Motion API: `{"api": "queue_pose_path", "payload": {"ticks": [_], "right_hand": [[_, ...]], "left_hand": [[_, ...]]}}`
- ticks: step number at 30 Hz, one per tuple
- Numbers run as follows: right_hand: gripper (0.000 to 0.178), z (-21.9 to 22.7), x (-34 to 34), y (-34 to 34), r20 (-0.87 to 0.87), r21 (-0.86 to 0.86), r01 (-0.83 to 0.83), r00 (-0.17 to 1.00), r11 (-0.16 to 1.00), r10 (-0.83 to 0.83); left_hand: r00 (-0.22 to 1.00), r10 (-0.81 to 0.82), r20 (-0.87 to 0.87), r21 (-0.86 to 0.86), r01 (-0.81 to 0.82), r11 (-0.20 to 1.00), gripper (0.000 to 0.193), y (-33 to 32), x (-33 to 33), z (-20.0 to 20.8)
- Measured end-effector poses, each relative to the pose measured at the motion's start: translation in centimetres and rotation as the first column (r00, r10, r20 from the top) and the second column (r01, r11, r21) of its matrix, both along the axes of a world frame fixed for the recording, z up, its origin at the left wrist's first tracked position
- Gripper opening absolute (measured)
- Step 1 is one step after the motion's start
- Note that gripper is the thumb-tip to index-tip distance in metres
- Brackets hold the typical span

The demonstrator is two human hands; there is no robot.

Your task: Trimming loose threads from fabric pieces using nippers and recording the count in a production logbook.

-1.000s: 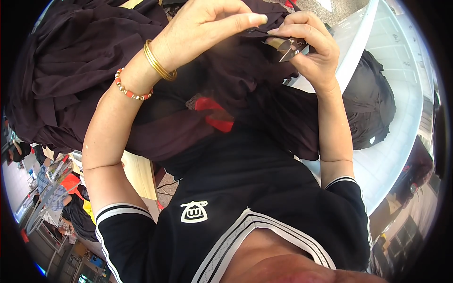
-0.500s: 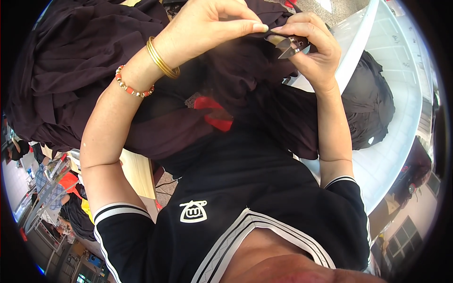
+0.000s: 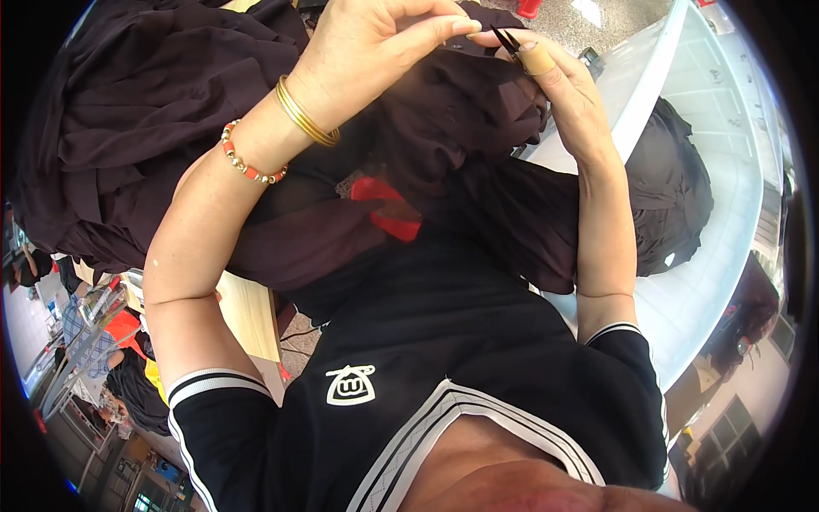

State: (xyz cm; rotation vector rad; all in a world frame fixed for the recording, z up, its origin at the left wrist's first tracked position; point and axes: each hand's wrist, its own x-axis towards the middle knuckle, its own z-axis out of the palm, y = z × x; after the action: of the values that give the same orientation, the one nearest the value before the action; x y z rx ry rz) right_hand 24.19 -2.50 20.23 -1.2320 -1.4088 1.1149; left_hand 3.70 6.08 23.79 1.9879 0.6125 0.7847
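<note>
Pinched together at thumb and forefinger on the left hand (image 3: 367, 51), impossible to tell on what, if anything, above dark cloth (image 3: 478, 98) running from a heap at left across the body's front. Swung round over the past second within the curled grip of the right hand (image 3: 577, 96), from down-left to up-left: snips (image 3: 507, 41), blades slightly parted, now just beside the left fingertips, seemingly trained on the spot between both hands. Around, from left: a red item (image 3: 124, 328) amid blurred clutter, a pale tabletop (image 3: 253, 317), a red patch (image 3: 394, 224) partly covered by the cloth, speckled floor (image 3: 556, 23) at top, and a translucent tub (image 3: 653, 85) holding black fabric (image 3: 670, 188).
</note>
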Motion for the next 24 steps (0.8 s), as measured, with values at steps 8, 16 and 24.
{"api": "queue_pose_path", "payload": {"ticks": [8,16,24], "right_hand": [[0.032,-0.1,0.1,-0.1,0.058,-0.035,-0.014,0.998,0.999,0.016],[0.028,-1.2,0.5,0.2,0.110,0.016,-0.043,0.993,0.999,0.041],[0.023,-0.8,0.5,0.1,0.089,0.018,-0.098,0.991,0.995,0.096]], "left_hand": [[0.998,0.008,0.068,0.299,-0.029,0.954,0.005,0.6,0.3,-1.2],[0.879,-0.276,0.388,0.508,0.046,0.860,0.006,1.2,1.3,-2.5],[0.862,-0.304,0.407,0.471,0.087,0.878,0.006,1.0,1.5,-2.8]]}}
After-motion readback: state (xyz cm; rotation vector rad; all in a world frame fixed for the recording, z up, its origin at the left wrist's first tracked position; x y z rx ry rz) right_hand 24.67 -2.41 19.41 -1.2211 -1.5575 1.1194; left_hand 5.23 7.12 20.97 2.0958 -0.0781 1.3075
